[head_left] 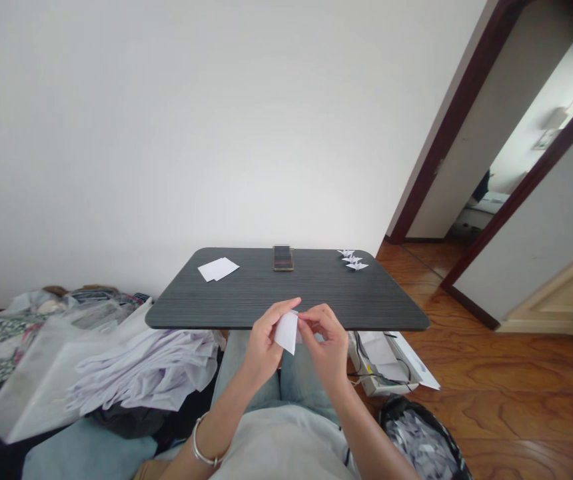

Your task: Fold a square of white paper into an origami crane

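A small piece of folded white paper point(287, 333) is held up between my two hands at the table's near edge. My left hand point(265, 337) grips it from the left, with the fingers behind it. On the other side, my right hand point(325, 339) pinches the paper's right edge between thumb and forefinger. Several folded paper cranes point(352, 259) stand in a short row at the back right of the dark table point(246, 303). Flat white paper sheets point(218, 269) lie overlapping at the back left.
A phone-like dark device point(283, 258) lies at the table's back middle, near the white wall. Piled clothes and fabric point(146, 370) are at the left. On the wooden floor at the right are a white box with cables point(384, 363) and a black bag of paper scraps point(421, 440).
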Motion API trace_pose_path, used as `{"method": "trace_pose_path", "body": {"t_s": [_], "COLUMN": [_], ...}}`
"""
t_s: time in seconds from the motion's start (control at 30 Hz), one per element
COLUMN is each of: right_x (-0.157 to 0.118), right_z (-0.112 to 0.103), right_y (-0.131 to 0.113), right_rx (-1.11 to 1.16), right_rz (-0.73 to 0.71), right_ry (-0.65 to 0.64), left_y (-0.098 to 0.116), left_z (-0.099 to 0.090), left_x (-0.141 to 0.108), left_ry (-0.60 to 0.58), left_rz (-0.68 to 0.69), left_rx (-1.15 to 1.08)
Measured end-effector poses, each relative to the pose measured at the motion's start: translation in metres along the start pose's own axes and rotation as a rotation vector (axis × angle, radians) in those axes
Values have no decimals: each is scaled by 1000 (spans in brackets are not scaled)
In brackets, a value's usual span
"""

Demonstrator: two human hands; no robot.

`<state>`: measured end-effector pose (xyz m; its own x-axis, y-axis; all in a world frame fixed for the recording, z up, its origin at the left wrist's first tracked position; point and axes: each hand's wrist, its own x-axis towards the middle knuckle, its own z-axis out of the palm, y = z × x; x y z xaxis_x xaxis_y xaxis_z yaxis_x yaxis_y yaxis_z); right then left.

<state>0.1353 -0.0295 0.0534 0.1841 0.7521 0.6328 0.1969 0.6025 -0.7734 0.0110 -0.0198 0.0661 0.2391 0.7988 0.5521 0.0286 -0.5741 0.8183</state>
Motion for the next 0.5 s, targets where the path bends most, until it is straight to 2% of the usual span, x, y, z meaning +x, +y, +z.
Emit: {"method": "trace_pose_path", "body": {"t_s": [0.13, 0.33, 0.5], "right_x": [2, 2, 4], "right_z": [-3, -5, -6], "right_y": [-3, -6, -7], "right_rx": [4, -22, 80], "right_rz": [-11, -87, -22], "right_ry": [-45, -38, -107], "left_y": [4, 7, 10], "left_z": [-1, -4, -6], "left_x": [0, 1, 0], "left_ry": [-46, -90, -117], "left_rz": [40, 71, 96], "left_rx": [48, 84, 112]}}
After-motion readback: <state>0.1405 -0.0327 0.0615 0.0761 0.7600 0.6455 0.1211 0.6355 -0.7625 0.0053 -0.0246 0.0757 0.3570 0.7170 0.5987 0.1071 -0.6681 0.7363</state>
